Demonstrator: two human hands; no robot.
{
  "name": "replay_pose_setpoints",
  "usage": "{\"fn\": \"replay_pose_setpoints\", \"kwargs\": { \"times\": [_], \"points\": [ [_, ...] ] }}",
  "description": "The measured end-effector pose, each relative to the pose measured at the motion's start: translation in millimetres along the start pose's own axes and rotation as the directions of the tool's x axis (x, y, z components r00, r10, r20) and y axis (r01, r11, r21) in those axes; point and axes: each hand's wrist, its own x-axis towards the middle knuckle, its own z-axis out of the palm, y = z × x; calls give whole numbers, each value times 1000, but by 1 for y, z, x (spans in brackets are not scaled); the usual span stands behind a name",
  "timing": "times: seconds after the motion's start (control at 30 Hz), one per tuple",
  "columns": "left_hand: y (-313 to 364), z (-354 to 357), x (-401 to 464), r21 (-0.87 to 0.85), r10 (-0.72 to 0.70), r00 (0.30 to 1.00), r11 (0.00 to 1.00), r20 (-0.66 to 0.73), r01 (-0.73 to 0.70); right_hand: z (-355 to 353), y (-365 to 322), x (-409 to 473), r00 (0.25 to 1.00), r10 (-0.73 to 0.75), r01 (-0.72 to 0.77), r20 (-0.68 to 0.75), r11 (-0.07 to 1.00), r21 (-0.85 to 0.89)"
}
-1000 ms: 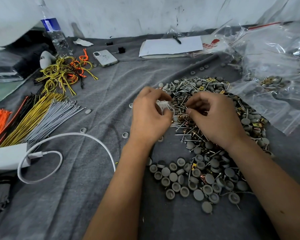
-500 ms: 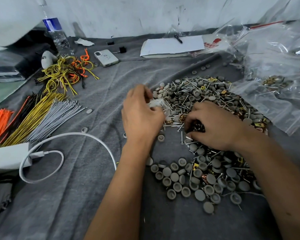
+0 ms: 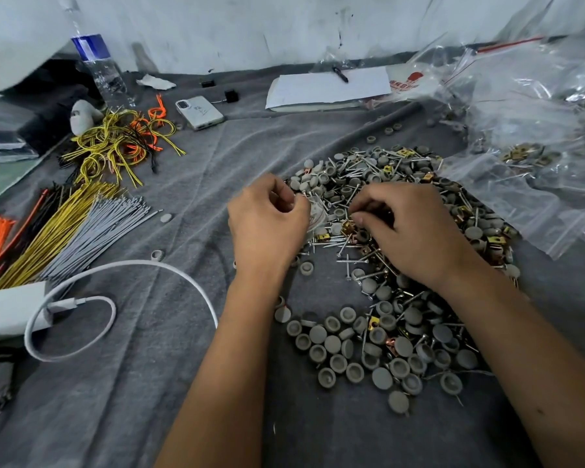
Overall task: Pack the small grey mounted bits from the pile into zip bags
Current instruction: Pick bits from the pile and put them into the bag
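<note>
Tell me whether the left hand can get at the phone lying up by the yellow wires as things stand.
Probably not yet: the left hand holds a small clear bag. Otherwise bare grey cloth lies between it and the phone, with nothing in the way.

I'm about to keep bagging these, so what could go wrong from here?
The pile mixes grey bits with screws and brass clips, so the right hand may grab the wrong parts. The small bag in the left hand looks crumpled, so bits could miss its mouth.
</note>
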Motion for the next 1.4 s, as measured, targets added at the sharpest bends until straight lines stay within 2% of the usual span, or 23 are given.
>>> {"fn": "replay_pose_setpoints", "kwargs": {
  "times": [0.2,0.37,0.53,0.7,0.9,1.13,1.2,1.27,1.33,1.4],
  "points": [
    [1,0,0,50,165,982,984,88,-169,3,-5,-2,996,-36,41,-76,997,63],
    [4,2,0,-90,244,957,969,160,-232,4,-10,-3,978,-172,170,-119,985,-27],
    [5,5,-2,-126,359,906,932,224,-339,9,-12,-5,976,-194,190,-95,981,-49],
    [4,4,-2,-238,346,926,921,148,-307,7,-9,-4,975,-182,178,-125,983,-44],
    [7,4,-3,-323,340,926,906,167,-274,8,-11,-4,963,-218,209,-158,975,-74],
    [5,3,-1,-356,282,957,903,69,-240,-1,-3,-1,945,-103,107,-311,994,-2],
    [2,3,0,-334,267,962,913,55,-235,-8,4,0,978,-86,84,-191,996,-19],
    [1,3,0,-296,276,960,922,51,-250,-15,11,1,996,-31,41,79,991,-127],
    [0,3,0,-259,304,950,925,65,-278,-18,15,2,967,13,49,256,971,-235],
    [0,5,0,-250,311,946,926,88,-281,-18,14,2,940,30,63,341,963,-261]
  ]
}}
